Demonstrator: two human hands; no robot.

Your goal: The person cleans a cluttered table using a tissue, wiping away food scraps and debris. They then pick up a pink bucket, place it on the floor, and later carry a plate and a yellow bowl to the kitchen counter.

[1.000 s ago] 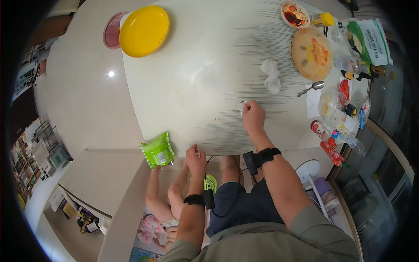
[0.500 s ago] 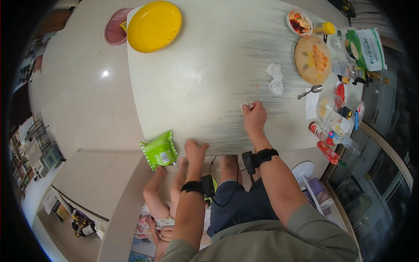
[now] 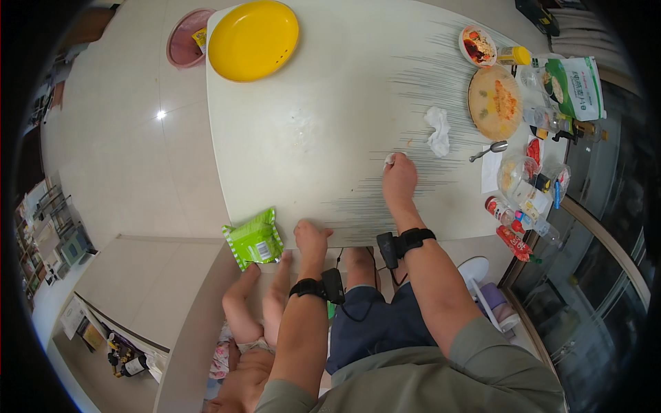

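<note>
**Wiping the white table**

The right hand [image 3: 399, 180] presses a small white tissue [image 3: 389, 160] flat on the table [image 3: 330, 124], fingers closed over it to rub. The left hand [image 3: 311, 237] grips the table's near edge for balance, beside a green packet [image 3: 255, 239].

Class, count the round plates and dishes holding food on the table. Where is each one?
2: a small dish at the far right edge, and a larger plate just nearer than it. The clutter on the right may hide others.
</note>
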